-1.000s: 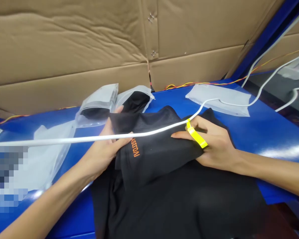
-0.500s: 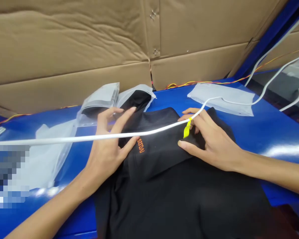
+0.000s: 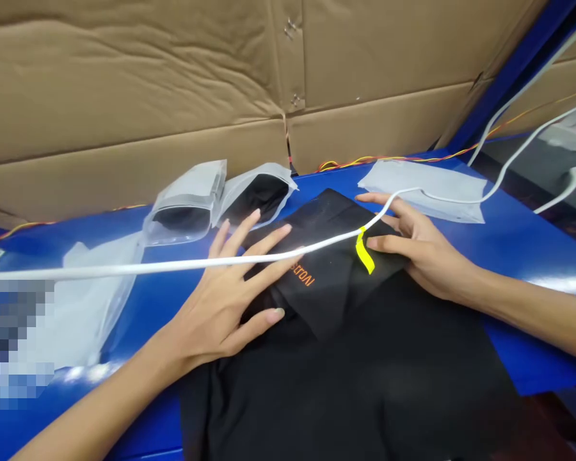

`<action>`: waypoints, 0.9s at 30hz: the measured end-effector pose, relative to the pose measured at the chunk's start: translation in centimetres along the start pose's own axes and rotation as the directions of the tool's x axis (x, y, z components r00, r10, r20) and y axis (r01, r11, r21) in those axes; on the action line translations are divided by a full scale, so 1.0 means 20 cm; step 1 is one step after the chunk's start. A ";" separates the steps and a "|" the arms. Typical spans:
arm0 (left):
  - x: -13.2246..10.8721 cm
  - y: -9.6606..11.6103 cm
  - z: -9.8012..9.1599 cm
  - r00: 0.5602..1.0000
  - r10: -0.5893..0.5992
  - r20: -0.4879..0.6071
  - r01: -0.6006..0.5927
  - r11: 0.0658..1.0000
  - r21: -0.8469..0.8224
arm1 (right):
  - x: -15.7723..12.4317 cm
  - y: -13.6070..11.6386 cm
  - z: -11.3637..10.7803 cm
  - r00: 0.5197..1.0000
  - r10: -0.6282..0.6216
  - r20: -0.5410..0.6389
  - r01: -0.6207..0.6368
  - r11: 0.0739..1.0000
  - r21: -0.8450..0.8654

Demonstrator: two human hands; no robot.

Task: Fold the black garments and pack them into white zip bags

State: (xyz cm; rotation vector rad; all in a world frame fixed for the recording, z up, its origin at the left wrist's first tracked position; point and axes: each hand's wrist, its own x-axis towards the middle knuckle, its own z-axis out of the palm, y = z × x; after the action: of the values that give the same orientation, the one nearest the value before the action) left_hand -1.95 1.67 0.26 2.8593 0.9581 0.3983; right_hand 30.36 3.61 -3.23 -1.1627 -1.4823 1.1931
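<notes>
- Garment (image 3: 345,378), black, is lying on the blue table (image 3: 532,346) with its upper layer folded to a point; I am logging every other position against it.
- I am reading the left hand (image 3: 219,306) as released: it is lying open on the near-left part of the garment, fingers spread, with no clench and no grasp.
- I am reading the right hand (image 3: 425,250) as released too: it is open at the right edge of the garment, its fingers touching the fold and pinching nothing.
- Orange lettering (image 3: 301,275) is showing on the folded layer of the garment, between the two hands, upside down from my viewpoint and only partly legible.
- White cable (image 3: 173,264) is crossing the view above the garment, passing over the left hand's fingers, with a yellow strap (image 3: 365,251) hanging from it over the fold.
- Two clear bags (image 3: 182,208) (image 3: 256,195) with dark contents are lying just beyond the garment, to the left of its point.
- Flat grey-white bag (image 3: 422,191) is lying beyond the garment, to the right.
- Another translucent bag (image 3: 91,301) is lying well left of the garment, partly behind a pixelated patch (image 3: 14,339).
- Cardboard wall (image 3: 125,77) is standing beyond the garment, with orange-and-yellow wires (image 3: 379,159) running along its base.
</notes>
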 end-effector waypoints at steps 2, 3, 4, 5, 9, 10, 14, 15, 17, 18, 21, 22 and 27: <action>0.01 0.01 -0.01 0.994 0.099 0.051 -0.098 0.995 -0.008 | 0.00 0.00 -0.01 0.997 -0.052 -0.058 0.046 0.994 -0.102; 0.01 0.02 -0.01 0.987 0.131 0.089 -0.130 0.991 -0.018 | 0.00 0.00 0.00 0.991 -0.114 -0.065 0.101 0.978 -0.180; 0.01 0.02 -0.01 0.981 0.148 0.127 -0.144 0.989 -0.033 | 0.00 0.00 0.00 0.982 -0.180 -0.055 0.159 0.950 -0.268; 0.01 0.02 -0.01 0.976 0.146 0.159 -0.140 0.989 -0.052 | -0.01 -0.01 0.01 0.972 -0.234 -0.031 0.208 0.911 -0.356; 0.00 0.01 0.00 0.976 0.086 0.200 -0.064 0.991 -0.115 | -0.05 -0.03 0.03 0.940 -0.336 0.055 0.310 0.780 -0.543; 0.00 0.01 0.00 0.976 0.080 0.202 -0.056 0.991 -0.118 | -0.05 -0.03 0.04 0.929 -0.364 0.066 0.338 0.761 -0.554; -0.01 0.01 -0.01 0.975 0.100 0.199 -0.083 0.992 -0.093 | -0.09 -0.03 0.07 0.891 -0.451 0.050 0.385 0.692 -0.611; -0.01 0.01 -0.01 0.975 0.108 0.196 -0.093 0.992 -0.083 | -0.10 -0.02 0.07 0.892 -0.452 0.017 0.364 0.695 -0.620; 0.00 0.01 -0.01 0.975 0.106 0.193 -0.096 0.993 -0.063 | -0.11 -0.02 0.08 0.895 -0.444 -0.046 0.327 0.722 -0.610; 0.00 0.01 -0.01 0.976 0.100 0.194 -0.091 0.994 -0.056 | -0.12 -0.02 0.07 0.891 -0.451 -0.049 0.336 0.729 -0.597; 0.00 0.02 0.00 0.978 0.086 0.191 -0.077 0.996 -0.055 | -0.12 -0.03 0.06 0.832 -0.546 0.102 0.503 0.662 -0.556; 0.01 0.01 0.01 0.979 0.088 0.182 -0.078 0.995 -0.058 | -0.11 -0.03 0.06 0.806 -0.566 0.173 0.560 0.632 -0.536; 0.01 0.01 0.02 0.989 0.108 0.106 -0.100 0.992 -0.077 | -0.11 -0.05 0.07 0.784 -0.519 0.341 0.621 0.640 -0.452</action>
State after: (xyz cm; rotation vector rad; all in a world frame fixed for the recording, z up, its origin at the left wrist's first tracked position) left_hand -1.55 1.67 0.02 2.8406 0.7632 0.2749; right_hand 29.26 1.12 -2.70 -0.8094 -2.2180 0.4308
